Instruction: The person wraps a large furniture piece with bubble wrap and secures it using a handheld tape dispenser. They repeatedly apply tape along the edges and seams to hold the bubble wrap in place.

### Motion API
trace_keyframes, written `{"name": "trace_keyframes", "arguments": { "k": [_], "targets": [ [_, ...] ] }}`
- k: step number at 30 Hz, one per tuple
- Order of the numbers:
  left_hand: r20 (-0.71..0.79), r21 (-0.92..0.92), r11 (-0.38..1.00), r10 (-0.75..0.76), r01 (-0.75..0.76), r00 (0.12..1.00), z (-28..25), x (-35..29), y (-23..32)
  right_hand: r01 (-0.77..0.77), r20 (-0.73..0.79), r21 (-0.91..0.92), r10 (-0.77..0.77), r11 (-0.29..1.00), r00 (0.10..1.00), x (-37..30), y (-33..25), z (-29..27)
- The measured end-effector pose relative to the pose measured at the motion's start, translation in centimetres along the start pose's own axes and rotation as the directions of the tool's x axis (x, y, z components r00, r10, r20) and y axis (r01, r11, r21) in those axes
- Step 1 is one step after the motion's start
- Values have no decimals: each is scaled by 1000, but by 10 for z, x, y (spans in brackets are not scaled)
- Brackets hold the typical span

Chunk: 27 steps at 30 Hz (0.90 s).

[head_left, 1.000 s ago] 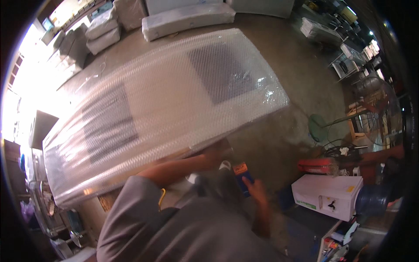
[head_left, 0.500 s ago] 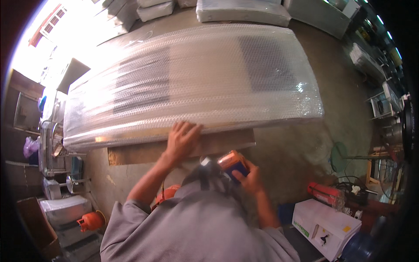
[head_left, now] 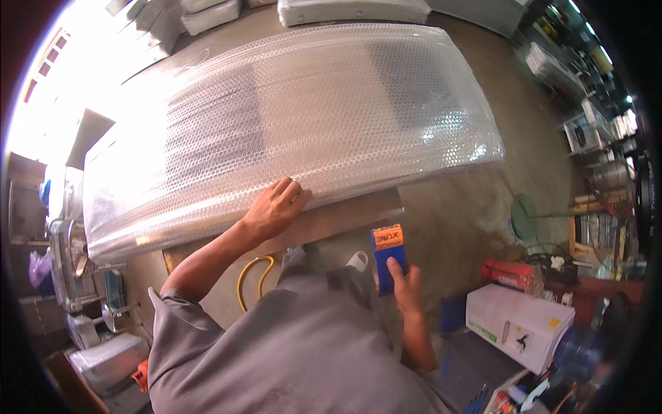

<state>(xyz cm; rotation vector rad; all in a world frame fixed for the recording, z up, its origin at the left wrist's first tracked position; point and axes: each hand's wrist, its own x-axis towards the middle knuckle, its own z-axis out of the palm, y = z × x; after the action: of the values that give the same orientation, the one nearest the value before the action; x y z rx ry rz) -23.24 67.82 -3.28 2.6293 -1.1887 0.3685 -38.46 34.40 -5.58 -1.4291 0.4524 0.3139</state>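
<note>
A long bulky object wrapped in clear bubble wrap point(head_left: 296, 117) lies across the middle of the view on a low wooden board point(head_left: 331, 221). My left hand point(head_left: 274, 207) rests flat on its near edge, fingers spread on the wrap. My right hand point(head_left: 405, 284) is lower and to the right, gripping a blue tool with an orange top point(head_left: 387, 257), held upright away from the wrap. My grey-sleeved arms and body fill the lower middle of the view.
A yellow hose point(head_left: 252, 276) lies on the concrete floor under my left arm. A white carton point(head_left: 518, 324), a red canister point(head_left: 512, 273) and a green fan point(head_left: 527, 215) stand at the right. Metal racks point(head_left: 69, 248) crowd the left edge; wrapped white units point(head_left: 352, 10) lie beyond.
The view has swung and closed in on the wrapped object. My left hand stays on its near edge. My right hand has lowered the blue tool to the right.
</note>
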Motion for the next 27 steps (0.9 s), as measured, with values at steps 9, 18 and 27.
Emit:
{"name": "trace_keyframes", "arguments": {
  "k": [9, 18, 27],
  "targets": [
    [132, -104, 974, 214, -201, 968, -11, 8, -39, 191, -169, -330, -256, 925, 952, 22, -45, 101],
    [119, -385, 918, 151, -94, 981, -12, -7, -54, -116, -11, -143, 115, 983, 993, 31, -99, 136],
    [465, -883, 45, -57, 467, 884, -43, 16, -56, 309, 69, -662, -355, 683, 932, -3, -111, 153]
  ]
}}
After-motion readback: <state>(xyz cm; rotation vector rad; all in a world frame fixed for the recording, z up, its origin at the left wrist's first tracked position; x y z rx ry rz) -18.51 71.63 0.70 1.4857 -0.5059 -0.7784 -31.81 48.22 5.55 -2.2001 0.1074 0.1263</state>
